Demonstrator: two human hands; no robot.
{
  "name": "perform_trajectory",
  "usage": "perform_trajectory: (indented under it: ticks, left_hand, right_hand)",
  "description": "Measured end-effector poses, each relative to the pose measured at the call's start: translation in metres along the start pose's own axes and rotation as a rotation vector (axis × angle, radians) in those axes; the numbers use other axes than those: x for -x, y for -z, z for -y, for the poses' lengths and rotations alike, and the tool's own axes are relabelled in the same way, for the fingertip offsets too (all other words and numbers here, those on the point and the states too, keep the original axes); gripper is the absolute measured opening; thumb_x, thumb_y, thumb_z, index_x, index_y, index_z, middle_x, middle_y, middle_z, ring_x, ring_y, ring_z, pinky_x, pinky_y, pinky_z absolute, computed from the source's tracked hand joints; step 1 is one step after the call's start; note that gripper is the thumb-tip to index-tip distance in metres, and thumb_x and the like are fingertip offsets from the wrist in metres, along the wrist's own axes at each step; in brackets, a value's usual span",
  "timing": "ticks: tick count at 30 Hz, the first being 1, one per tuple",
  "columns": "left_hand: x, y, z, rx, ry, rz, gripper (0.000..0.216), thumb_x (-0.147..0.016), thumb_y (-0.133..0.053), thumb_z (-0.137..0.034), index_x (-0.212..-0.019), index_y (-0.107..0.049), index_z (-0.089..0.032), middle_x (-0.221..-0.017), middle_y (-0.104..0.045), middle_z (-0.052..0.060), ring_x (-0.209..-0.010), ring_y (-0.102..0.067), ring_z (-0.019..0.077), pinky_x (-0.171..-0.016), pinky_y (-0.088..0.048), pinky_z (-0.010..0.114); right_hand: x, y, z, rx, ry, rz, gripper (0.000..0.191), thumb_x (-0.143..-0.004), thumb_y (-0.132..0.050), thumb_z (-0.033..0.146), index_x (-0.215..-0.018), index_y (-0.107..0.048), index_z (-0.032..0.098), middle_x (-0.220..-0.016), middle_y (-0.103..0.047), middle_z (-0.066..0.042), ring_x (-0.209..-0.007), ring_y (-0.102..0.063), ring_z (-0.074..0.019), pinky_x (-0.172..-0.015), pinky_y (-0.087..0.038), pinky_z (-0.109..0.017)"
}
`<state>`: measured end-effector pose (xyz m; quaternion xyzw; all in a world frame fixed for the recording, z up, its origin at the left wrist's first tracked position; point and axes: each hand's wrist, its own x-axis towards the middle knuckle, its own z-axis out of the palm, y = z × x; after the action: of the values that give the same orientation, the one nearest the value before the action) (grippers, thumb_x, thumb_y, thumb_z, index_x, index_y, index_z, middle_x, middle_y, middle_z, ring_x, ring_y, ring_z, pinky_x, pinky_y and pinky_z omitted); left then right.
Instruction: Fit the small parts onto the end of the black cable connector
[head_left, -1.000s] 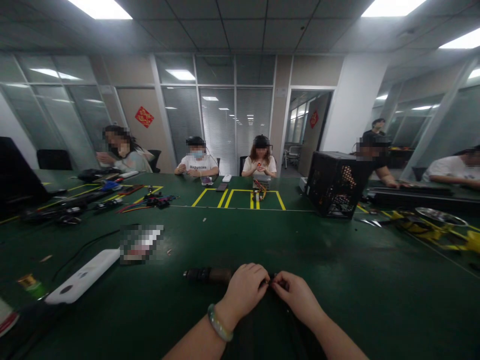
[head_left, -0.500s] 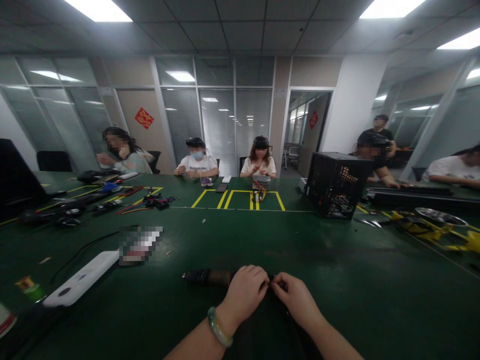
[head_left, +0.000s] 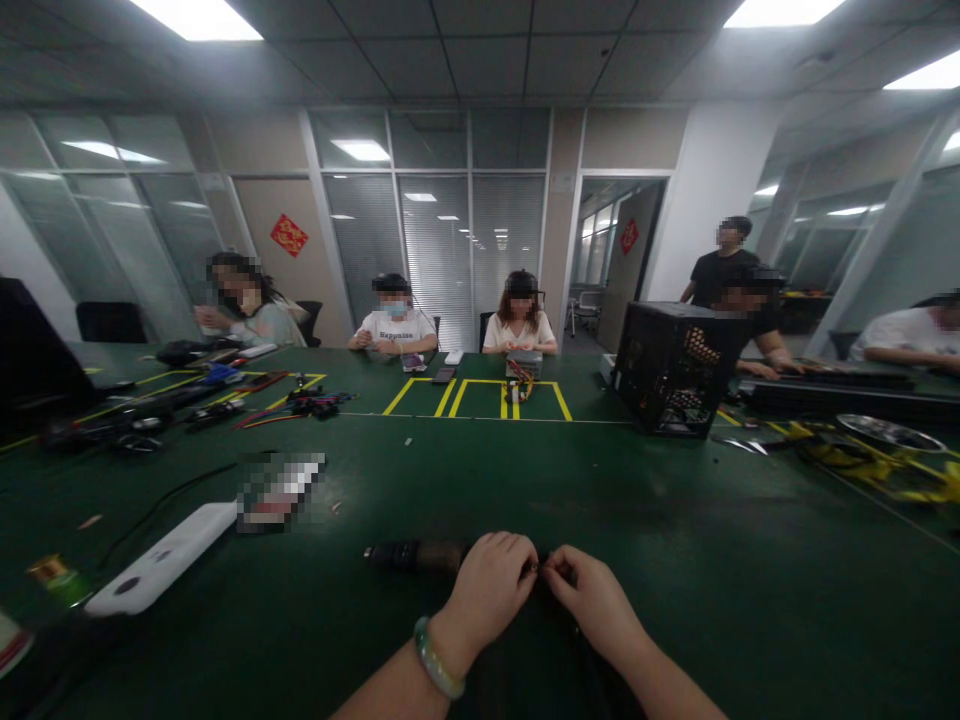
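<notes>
My left hand, with a bangle at its wrist, is closed in a pinch. Fingertip to fingertip with it, my right hand is closed too. Something small and dark shows between the two sets of fingers, but its kind is hidden. A dark cylindrical tool with a metal tip, like an electric screwdriver, lies on the green table just left of my hands. Its right end disappears behind my left hand. A dark cord-like strip runs below my right hand, hard to make out.
A white power strip and a small green bottle are at left. Cables lie farther back. A black computer case stands back right, near scissors and yellow tape. Several people sit around the table.
My hands stay almost in place, fingertips together. Behind the computer case, a standing person has shifted left. The person across the table has lowered their hands.
</notes>
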<state>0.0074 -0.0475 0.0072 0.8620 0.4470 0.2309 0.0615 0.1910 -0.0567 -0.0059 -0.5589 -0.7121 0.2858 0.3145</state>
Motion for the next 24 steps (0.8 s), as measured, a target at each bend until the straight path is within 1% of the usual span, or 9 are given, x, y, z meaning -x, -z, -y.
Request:
perform_trajectory:
  ticks: [9,12,14,16,21,24]
  left_hand:
    - [0.0018,-0.0013,0.0004,0.038,-0.027,-0.019,0.011,-0.084,-0.058,-0.012,-0.090,-0.057,-0.021,-0.095,-0.062,0.001,-0.092,-0.056,0.0189,-0.083,-0.041,0.033]
    - [0.0022,-0.0024,0.0006,0.048,-0.041,-0.032,0.011,-0.084,-0.058,-0.011,-0.089,-0.058,-0.021,-0.101,-0.063,0.000,-0.097,-0.057,0.0179,-0.093,-0.040,0.036]
    - [0.0024,-0.0026,0.0005,0.045,-0.053,-0.050,0.011,-0.086,-0.057,-0.012,-0.090,-0.059,-0.022,-0.107,-0.064,0.000,-0.102,-0.056,0.0175,-0.101,-0.036,0.038]
    - [0.0026,-0.0021,0.0003,0.041,-0.062,-0.063,0.011,-0.087,-0.057,-0.012,-0.091,-0.060,-0.022,-0.111,-0.064,0.000,-0.107,-0.056,0.0176,-0.106,-0.032,0.041]
    - [0.0034,-0.0005,-0.0001,0.025,-0.057,-0.057,0.011,-0.087,-0.057,-0.014,-0.091,-0.061,-0.023,-0.117,-0.062,0.001,-0.111,-0.054,0.0191,-0.106,-0.033,0.043]
    - [0.0034,-0.0007,-0.0004,0.013,-0.055,-0.060,0.010,-0.087,-0.057,-0.014,-0.092,-0.061,-0.023,-0.120,-0.060,0.001,-0.113,-0.053,0.0193,-0.106,-0.033,0.042]
  right_hand:
    - [0.0003,0.0000,-0.0017,0.009,0.005,0.022,0.012,-0.085,-0.054,0.025,-0.081,-0.065,0.022,-0.074,-0.068,0.002,-0.068,-0.062,-0.0153,-0.060,-0.040,-0.022]
    - [0.0000,0.0003,-0.0016,0.023,0.010,0.025,0.011,-0.085,-0.055,0.024,-0.081,-0.065,0.022,-0.074,-0.068,0.002,-0.068,-0.062,-0.0155,-0.061,-0.039,-0.022]
    - [0.0004,0.0006,-0.0013,0.024,0.017,0.027,0.011,-0.085,-0.055,0.023,-0.082,-0.066,0.022,-0.075,-0.068,0.002,-0.069,-0.062,-0.0157,-0.062,-0.040,-0.022]
    - [0.0011,0.0009,-0.0008,0.025,0.019,0.025,0.011,-0.084,-0.055,0.024,-0.083,-0.066,0.023,-0.076,-0.069,0.002,-0.071,-0.062,-0.0160,-0.063,-0.040,-0.023]
    - [0.0022,0.0012,-0.0001,0.052,0.021,0.040,0.008,-0.082,-0.059,0.026,-0.084,-0.066,0.023,-0.078,-0.069,0.002,-0.071,-0.062,-0.0164,-0.063,-0.040,-0.023]
    - [0.0024,0.0004,-0.0006,0.056,0.017,0.041,0.009,-0.083,-0.058,0.026,-0.085,-0.066,0.024,-0.079,-0.069,0.002,-0.071,-0.062,-0.0161,-0.063,-0.040,-0.023]
